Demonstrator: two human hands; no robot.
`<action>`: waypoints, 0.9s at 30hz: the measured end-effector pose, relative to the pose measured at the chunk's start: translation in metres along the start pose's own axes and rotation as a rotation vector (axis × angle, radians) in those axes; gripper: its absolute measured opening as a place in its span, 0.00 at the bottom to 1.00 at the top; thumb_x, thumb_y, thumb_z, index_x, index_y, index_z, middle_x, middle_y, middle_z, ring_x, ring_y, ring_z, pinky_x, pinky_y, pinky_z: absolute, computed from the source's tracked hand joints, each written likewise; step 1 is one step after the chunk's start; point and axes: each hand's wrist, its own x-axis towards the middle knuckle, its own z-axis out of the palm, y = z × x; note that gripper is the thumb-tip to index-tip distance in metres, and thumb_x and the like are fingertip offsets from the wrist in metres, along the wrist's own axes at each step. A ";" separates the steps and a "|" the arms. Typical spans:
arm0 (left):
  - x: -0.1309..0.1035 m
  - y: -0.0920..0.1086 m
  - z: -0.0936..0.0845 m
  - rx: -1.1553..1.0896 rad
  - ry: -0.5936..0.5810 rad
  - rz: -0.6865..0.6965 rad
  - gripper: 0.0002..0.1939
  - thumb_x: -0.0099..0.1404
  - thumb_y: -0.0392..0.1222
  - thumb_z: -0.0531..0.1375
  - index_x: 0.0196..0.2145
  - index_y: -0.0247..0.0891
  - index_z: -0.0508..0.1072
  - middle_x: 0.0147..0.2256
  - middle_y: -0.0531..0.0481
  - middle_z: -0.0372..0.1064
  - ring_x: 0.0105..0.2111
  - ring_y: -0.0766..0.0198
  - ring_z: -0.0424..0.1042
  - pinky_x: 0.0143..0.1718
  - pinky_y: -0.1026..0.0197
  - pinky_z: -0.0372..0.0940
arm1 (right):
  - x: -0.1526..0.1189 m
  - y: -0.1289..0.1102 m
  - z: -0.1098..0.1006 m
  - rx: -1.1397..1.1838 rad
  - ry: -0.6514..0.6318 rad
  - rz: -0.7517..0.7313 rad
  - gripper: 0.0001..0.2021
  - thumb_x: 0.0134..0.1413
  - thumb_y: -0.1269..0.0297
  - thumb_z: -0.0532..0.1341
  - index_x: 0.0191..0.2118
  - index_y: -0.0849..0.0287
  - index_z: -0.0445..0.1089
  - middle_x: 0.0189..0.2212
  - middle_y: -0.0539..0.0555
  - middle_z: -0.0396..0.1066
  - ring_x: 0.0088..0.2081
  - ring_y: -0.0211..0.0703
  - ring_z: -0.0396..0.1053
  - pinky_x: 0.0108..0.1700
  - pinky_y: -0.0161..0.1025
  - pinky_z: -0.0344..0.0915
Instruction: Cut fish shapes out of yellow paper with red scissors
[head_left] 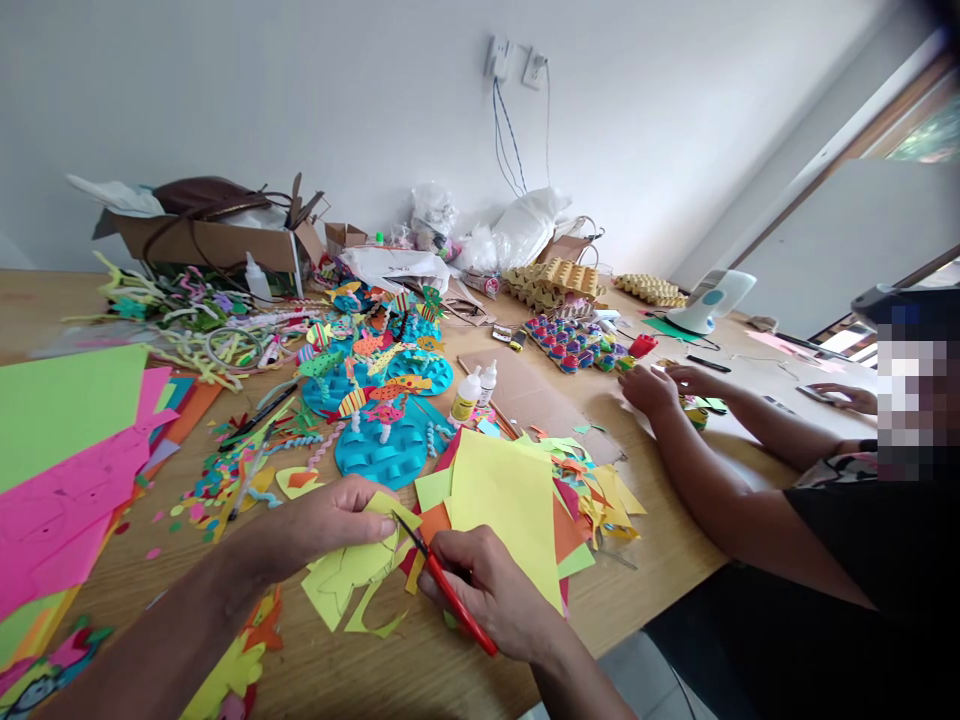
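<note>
Between the thumb and fingers of my left hand [341,525] is a piece of yellow paper [352,575] with a fish outline drawn on it. A partly cut strip curls down from its lower edge. My right hand [480,580] grips red-handled scissors [454,592], whose blades meet the paper's edge close to my left thumb. Right behind my right hand lies a yellow paper sheet [506,490] on a stack of coloured sheets. Blue wavy bases [382,445] carrying decorated paper fish stand beyond my hands.
Glue bottles [466,396] stand mid-table. Coloured paper sheets [67,420] lie at left, pipe cleaners [195,315] behind them. Paper scraps [596,490] lie right of the stack. At right, a co-worker's hands [649,390] work near painted egg cartons [570,345]. A cardboard box [217,245] stands by the wall.
</note>
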 end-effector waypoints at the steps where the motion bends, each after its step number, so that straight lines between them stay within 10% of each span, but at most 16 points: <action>1: 0.000 0.001 0.000 0.006 -0.004 -0.005 0.11 0.53 0.47 0.65 0.30 0.36 0.78 0.26 0.51 0.76 0.22 0.67 0.69 0.23 0.68 0.59 | 0.000 0.000 -0.001 -0.010 0.001 0.001 0.17 0.58 0.63 0.56 0.20 0.58 0.51 0.16 0.42 0.48 0.20 0.32 0.45 0.21 0.30 0.44; 10: 0.002 0.017 -0.003 0.129 0.009 -0.035 0.10 0.54 0.47 0.65 0.27 0.36 0.76 0.24 0.53 0.72 0.22 0.68 0.67 0.23 0.69 0.58 | 0.001 -0.002 0.001 0.072 0.052 0.016 0.19 0.58 0.60 0.56 0.19 0.59 0.52 0.16 0.43 0.48 0.20 0.31 0.45 0.20 0.30 0.44; 19: -0.007 0.000 0.000 -0.030 -0.073 0.425 0.30 0.47 0.62 0.65 0.43 0.41 0.73 0.35 0.48 0.69 0.35 0.56 0.67 0.35 0.59 0.64 | 0.023 -0.009 0.028 0.552 0.332 0.083 0.24 0.53 0.42 0.55 0.20 0.58 0.56 0.11 0.43 0.53 0.13 0.30 0.49 0.15 0.28 0.46; 27: 0.009 0.001 0.030 -0.069 0.461 0.492 0.21 0.53 0.57 0.63 0.18 0.38 0.67 0.19 0.55 0.59 0.23 0.66 0.58 0.27 0.64 0.58 | 0.033 -0.017 0.041 0.431 0.426 0.013 0.19 0.58 0.52 0.54 0.22 0.58 0.57 0.13 0.43 0.53 0.16 0.31 0.52 0.18 0.28 0.49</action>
